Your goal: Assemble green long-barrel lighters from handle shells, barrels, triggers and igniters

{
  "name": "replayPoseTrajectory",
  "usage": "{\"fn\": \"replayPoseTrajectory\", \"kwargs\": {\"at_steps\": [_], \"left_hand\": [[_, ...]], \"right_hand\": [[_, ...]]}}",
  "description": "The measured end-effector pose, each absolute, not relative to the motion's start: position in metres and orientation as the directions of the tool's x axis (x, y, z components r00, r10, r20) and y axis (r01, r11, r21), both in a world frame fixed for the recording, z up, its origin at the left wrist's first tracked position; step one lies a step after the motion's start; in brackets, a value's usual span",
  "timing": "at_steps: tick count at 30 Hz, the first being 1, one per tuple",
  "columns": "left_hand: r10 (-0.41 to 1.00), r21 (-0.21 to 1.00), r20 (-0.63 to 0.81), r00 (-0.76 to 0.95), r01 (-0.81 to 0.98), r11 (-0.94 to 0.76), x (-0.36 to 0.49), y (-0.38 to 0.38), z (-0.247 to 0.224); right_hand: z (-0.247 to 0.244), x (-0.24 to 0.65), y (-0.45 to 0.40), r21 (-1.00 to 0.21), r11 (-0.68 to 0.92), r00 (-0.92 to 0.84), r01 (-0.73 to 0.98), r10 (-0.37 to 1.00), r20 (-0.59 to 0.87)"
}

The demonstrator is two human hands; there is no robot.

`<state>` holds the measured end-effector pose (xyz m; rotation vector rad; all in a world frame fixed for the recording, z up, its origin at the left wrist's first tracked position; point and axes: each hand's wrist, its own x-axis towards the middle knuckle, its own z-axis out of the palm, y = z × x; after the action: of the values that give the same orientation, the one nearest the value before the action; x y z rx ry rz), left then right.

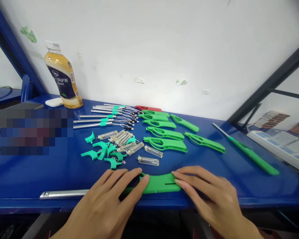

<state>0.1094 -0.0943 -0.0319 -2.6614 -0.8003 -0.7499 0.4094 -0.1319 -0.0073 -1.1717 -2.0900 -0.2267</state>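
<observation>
A green lighter body (161, 183) lies at the table's front edge, with a metal tube (64, 194) reaching out to the left. My left hand (112, 196) is closed on its left part, the fingers over the green casing. With thumb and fingertips, my right hand (209, 189) grips the casing's right end. Behind them lie several clear fuel cartridges (148, 160) and several teal triggers (89, 154). Metal tubes with wires (97, 125) form a row further back, left of several green casings (168, 144).
A drink bottle (64, 78) stands at the back left beside a white object (53, 102). One long green lighter (254, 154) lies at the right, near a white power strip (279, 147). A red casing (149, 108) is by the wall.
</observation>
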Motion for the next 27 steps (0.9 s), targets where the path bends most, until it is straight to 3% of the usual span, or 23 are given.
{"fn": "replayPoseTrajectory", "kwargs": {"at_steps": [10, 16, 21, 27], "left_hand": [[0.509, -0.039, 0.552, 0.66, 0.63, -0.776, 0.115, -0.1, -0.037], [0.44, -0.093, 0.541, 0.717, 0.571, -0.816, 0.109, -0.094, -0.035], [0.411, -0.108, 0.547, 0.729, 0.549, -0.829, 0.108, -0.092, -0.034], [0.398, -0.132, 0.567, 0.721, 0.556, -0.82, 0.109, -0.091, -0.032]], "right_hand": [[-0.011, 0.414, -0.138, -0.171, 0.575, -0.338, 0.8, 0.668, 0.663], [-0.011, 0.412, -0.14, -0.198, 0.568, -0.323, 0.799, 0.683, 0.656], [-0.008, 0.412, -0.138, -0.353, 0.554, -0.259, 0.754, 0.744, 0.616], [-0.001, 0.417, -0.134, -0.547, 0.453, -0.213, 0.704, 0.87, 0.446]]}}
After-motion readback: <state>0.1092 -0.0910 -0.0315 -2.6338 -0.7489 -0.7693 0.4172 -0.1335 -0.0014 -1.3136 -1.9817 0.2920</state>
